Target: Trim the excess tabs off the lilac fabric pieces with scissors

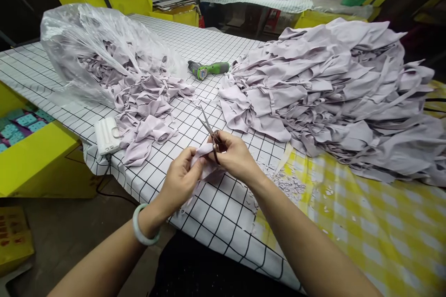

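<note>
My left hand [181,177] pinches a small pale lilac fabric piece [204,152] above the table's near edge. My right hand [234,154] is closed around a pair of scissors [208,126], blades pointing up and away, and also touches the fabric. A pale green bangle [142,232] circles my left wrist. Loose lilac fabric pieces [146,106] spill from a clear plastic bag [94,41] to the left. On the right rises a big heap of the same pieces [334,93].
The table carries a black-grid white cloth [216,213] and a yellow checked cloth [383,222] strewn with fabric trimmings [285,181]. A green power tool [209,69] lies between the piles. A white mask stack [106,134] sits left. Yellow boxes [38,162] stand beside the table.
</note>
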The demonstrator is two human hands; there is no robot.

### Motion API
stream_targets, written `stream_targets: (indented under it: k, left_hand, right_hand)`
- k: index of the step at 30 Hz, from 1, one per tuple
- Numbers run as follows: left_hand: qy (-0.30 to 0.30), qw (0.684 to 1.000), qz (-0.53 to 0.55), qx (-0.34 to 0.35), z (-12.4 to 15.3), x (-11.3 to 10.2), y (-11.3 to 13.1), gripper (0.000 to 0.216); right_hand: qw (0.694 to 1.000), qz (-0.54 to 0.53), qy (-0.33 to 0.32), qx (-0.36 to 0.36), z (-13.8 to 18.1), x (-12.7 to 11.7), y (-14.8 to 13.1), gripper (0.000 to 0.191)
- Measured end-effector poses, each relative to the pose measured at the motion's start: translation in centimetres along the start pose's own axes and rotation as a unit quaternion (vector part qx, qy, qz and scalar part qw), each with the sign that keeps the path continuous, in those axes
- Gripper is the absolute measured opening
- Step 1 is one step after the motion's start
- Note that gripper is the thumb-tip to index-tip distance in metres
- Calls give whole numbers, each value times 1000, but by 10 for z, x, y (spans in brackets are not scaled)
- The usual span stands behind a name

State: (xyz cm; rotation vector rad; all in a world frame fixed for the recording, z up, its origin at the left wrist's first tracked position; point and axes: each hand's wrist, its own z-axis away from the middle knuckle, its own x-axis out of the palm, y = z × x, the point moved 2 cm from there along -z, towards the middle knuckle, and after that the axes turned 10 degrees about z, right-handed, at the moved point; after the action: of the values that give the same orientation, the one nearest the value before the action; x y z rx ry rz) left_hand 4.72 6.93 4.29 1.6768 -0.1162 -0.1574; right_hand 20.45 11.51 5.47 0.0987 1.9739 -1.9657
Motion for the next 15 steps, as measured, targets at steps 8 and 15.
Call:
stream_targets:
  k: [8,15]
  left_hand:
    - [-167,931,-280,162,-1,-38,41,13]
    - [-152,955,-183,178,-1,-27,58,23]
  right_hand:
    - [977,-113,-162,84,-13,-25,0,23]
    - [929,-315,-155,113,-20,31,5,31]
